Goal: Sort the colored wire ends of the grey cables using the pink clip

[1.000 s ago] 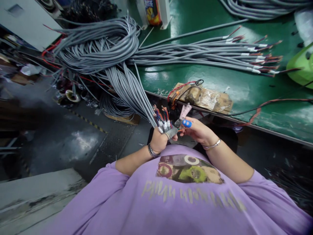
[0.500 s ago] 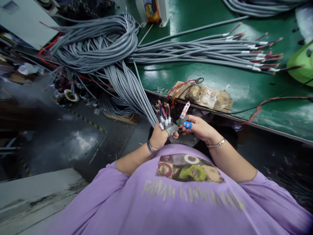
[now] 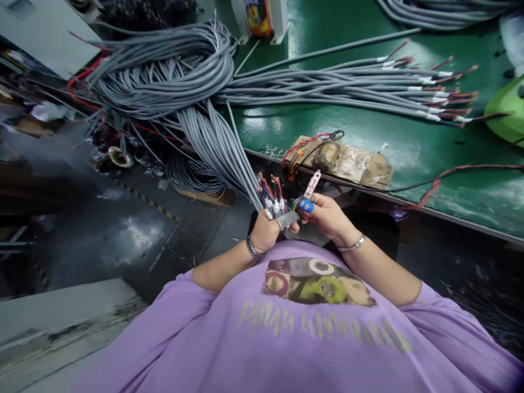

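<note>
My left hand (image 3: pixel 265 231) is wrapped around the end of a bundle of grey cables (image 3: pixel 244 180), its thumb covered in grey tape. Above that fist the white-banded cable ends fan out into coloured wires (image 3: pixel 271 188) with bare copper tips. My right hand (image 3: pixel 328 217), with a blue cover on the thumb, is closed close beside the left. From its fingers sticks up a pale pink flat tool (image 3: pixel 313 184) with small holes. A few thin coloured wires run between the two hands; the fingertips partly hide them.
On the green table (image 3: pixel 429 142) lie a large cable coil (image 3: pixel 164 71) and a row of stripped cables (image 3: pixel 347 90). A worn wooden block (image 3: pixel 360 165) with leads sits at the near edge. A light green object (image 3: pixel 505 109) stands at the right.
My right hand has moved slightly left, nearer my left hand, and the pink tool has shifted a little. My left hand keeps its grip on the cables.
</note>
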### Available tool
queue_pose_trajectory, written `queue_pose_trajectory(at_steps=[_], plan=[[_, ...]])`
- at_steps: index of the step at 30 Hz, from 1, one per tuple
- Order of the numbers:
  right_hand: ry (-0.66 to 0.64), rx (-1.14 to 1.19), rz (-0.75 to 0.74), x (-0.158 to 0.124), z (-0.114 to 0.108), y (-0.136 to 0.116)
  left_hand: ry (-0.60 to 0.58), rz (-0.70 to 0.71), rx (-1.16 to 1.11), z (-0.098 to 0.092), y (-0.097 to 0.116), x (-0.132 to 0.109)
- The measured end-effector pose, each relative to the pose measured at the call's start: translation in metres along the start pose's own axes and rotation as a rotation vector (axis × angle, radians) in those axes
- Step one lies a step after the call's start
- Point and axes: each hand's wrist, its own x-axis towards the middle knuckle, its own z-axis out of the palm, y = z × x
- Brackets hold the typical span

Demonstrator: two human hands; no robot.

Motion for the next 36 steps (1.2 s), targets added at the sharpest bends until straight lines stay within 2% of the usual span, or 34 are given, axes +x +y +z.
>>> queue_pose_trajectory(at_steps=[3,6,11,15,22,26,29,33,36], plan=[[-0.066,0.014,0.043,0.0,-0.004,0.0,0.006,0.003,-0.035,0.001,-0.003,0.002],[-0.111,-0.017,0.024,-0.002,-0.001,-0.001,0.001,0.003,-0.02,0.003,-0.002,0.003],[-0.006,-0.038,-0.023,-0.001,0.002,-0.001,0.007,-0.009,-0.013,0.004,0.0,0.002],[0.062,-0.008,0.007,0.0,0.0,0.002,0.073,-0.022,-0.04,0.005,-0.001,0.003],[0.083,0.167,0.111,0.003,-0.014,-0.006,0.114,-0.017,-0.131,0.014,0.014,0.004],[0.075,0.138,0.133,0.009,-0.013,-0.019,0.091,-0.003,-0.183,0.019,0.024,0.005],[0.08,0.066,0.037,0.013,-0.006,-0.02,0.116,0.001,-0.176,0.022,0.025,0.005],[0.262,-0.001,-0.197,0.014,0.0,-0.01,0.184,0.008,-0.17,0.025,0.019,0.005],[0.342,0.023,-0.254,0.016,0.0,-0.006,0.198,0.001,-0.153,0.026,0.017,0.005]])
